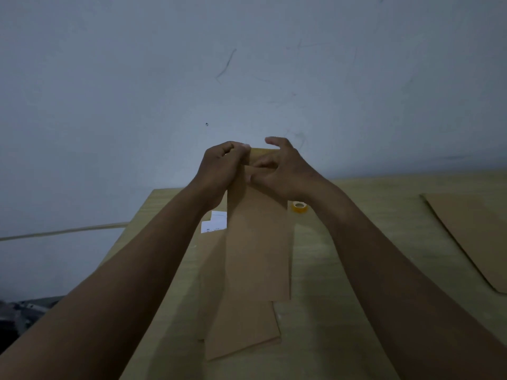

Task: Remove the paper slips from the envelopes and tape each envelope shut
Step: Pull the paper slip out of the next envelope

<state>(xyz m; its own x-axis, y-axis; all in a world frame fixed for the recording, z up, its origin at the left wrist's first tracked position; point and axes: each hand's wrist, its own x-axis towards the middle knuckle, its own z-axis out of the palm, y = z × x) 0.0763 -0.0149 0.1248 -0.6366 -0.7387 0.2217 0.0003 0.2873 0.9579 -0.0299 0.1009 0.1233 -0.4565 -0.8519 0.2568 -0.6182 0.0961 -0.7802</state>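
Note:
I hold a long brown envelope (258, 242) upright above the table, its flap end at the top. My left hand (222, 171) grips the top left corner with curled fingers. My right hand (279, 171) pinches the upper edge near the flap, the other fingers spread. Under it lie more brown envelopes (241, 330) flat on the table. White paper slips (215, 223) lie just left of the held envelope. A yellow tape roll (299, 207) sits on the table to the right of it.
The pale wooden table (356, 270) stands against a grey wall. Another stack of brown envelopes (472, 237) lies at the right edge. A pale cable (63, 231) runs along the wall to the left, beyond the table's left edge.

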